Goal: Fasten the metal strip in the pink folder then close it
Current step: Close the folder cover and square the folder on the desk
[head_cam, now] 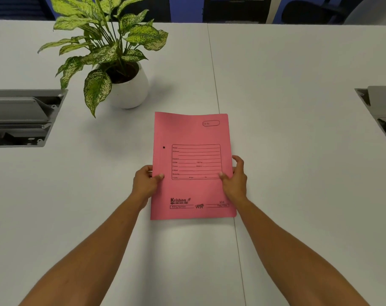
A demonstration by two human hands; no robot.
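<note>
The pink folder [192,133] lies closed and flat on the white table [298,151], front cover up, with a printed form and a small dark hole near its left edge. My left hand [146,181] grips the folder's left edge, thumb on the cover. On the opposite side, my right hand [234,177] holds the right edge, thumb pressed on the cover and fingers curled around the side. The metal strip is hidden from view.
A potted plant in a white pot [130,89] stands just behind and left of the folder. Open grey cable hatches are sunk into the table at the far left [22,118] and far right [379,111]. A seam [214,74] runs down the table.
</note>
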